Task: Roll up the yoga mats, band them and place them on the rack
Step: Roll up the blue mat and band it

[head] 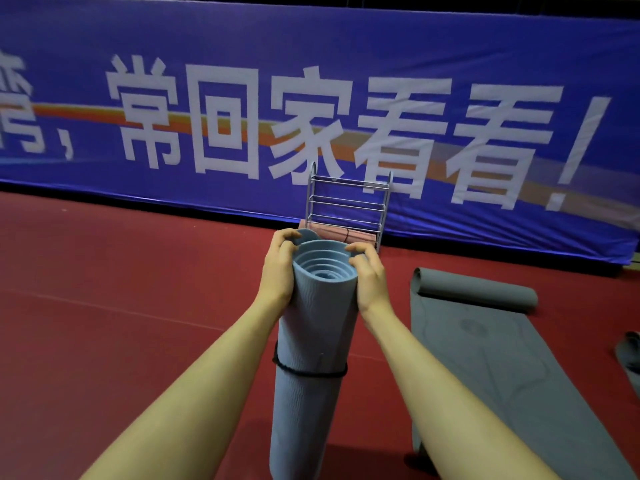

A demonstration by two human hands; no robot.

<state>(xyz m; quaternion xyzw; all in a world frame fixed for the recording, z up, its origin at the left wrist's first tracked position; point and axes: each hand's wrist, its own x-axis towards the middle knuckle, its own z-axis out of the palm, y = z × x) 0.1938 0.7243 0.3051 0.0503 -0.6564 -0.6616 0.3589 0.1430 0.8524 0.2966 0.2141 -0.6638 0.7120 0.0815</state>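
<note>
A rolled blue yoga mat [311, 341] stands upright in front of me on the red floor, its spiral end facing up. A black band [311, 372] circles it about halfway down. My left hand [278, 271] grips the top left edge, with fingers hooked over a loose outer flap. My right hand [369, 275] grips the top right edge, fingertips curled over the rim. Behind the mat stands a grey metal rack [346, 206] with a pink rolled mat [332, 232] on its lowest tier.
A grey yoga mat [485, 341] lies on the floor to the right, partly rolled at its far end. Another grey mat [630, 355] shows at the right edge. A blue banner [311, 98] with white characters runs along the wall behind the rack.
</note>
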